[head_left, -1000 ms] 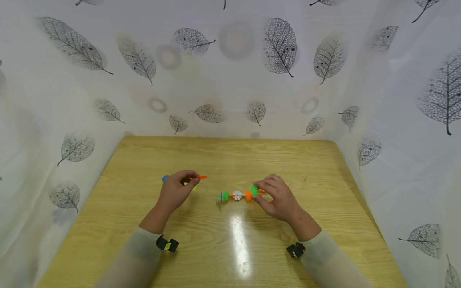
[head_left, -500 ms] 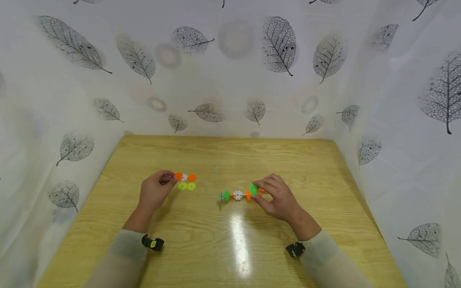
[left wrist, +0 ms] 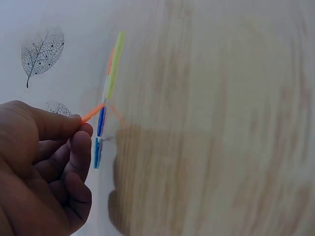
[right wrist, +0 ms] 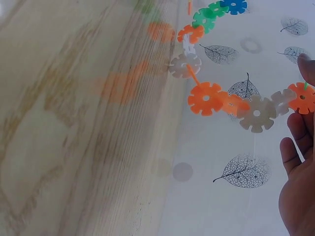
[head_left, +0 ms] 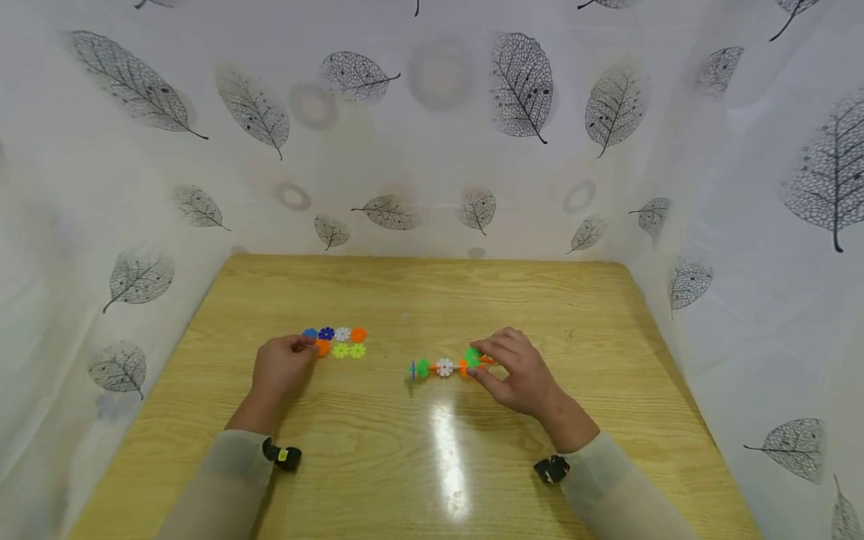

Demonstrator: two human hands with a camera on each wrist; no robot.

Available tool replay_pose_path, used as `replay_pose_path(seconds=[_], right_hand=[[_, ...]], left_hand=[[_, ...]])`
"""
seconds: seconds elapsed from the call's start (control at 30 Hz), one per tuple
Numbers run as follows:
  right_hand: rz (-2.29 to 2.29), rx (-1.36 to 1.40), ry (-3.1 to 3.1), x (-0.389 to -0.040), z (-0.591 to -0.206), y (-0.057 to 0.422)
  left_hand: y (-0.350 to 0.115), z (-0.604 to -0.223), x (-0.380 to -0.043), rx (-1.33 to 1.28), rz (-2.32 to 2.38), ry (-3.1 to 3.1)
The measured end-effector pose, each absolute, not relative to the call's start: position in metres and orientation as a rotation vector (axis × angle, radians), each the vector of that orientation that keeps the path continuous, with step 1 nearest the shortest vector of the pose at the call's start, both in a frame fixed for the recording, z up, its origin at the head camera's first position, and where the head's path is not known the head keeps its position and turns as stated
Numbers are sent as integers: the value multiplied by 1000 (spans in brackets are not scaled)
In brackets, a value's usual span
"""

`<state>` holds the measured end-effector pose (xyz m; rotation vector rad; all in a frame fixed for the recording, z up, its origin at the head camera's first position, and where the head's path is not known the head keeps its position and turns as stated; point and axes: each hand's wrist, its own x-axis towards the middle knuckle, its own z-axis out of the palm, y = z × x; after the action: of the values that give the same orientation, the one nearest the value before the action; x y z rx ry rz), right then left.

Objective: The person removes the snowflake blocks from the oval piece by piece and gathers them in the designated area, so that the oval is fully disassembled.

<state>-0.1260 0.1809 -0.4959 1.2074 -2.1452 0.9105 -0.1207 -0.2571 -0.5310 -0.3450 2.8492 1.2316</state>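
My left hand (head_left: 282, 367) pinches an orange notched plastic disc (left wrist: 92, 113) between thumb and forefinger. In the left wrist view this disc tilts away from the surface, its far edge close to the other discs. Just beyond lie loose discs: a light blue one (head_left: 310, 333), a dark blue one (head_left: 326, 333), a white one (head_left: 343, 334) and another orange one (head_left: 358, 334). Two yellow discs (head_left: 349, 350) lie nearer me. My right hand (head_left: 518, 373) pinches a green disc (head_left: 472, 356) at the right part of a chain of interlocked discs (head_left: 444, 367).
The wooden table (head_left: 378, 457) carries everything. A white leaf-patterned curtain (head_left: 418, 150) surrounds its back and sides. In the right wrist view, the chain's blue disc (right wrist: 234, 5) lies at the end far from my hand.
My left hand has moved left and slightly toward me with the orange disc, uncovering the row of loose discs. My right hand and the chain stay about where they were.
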Motion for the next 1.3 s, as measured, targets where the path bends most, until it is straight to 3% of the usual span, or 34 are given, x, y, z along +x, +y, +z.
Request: replay_pose_path(seconds=[1.3], right_hand=[[920, 1221, -2135, -124, -495, 179]], left_hand=[[-260, -537, -125, -333, 1130, 2851]])
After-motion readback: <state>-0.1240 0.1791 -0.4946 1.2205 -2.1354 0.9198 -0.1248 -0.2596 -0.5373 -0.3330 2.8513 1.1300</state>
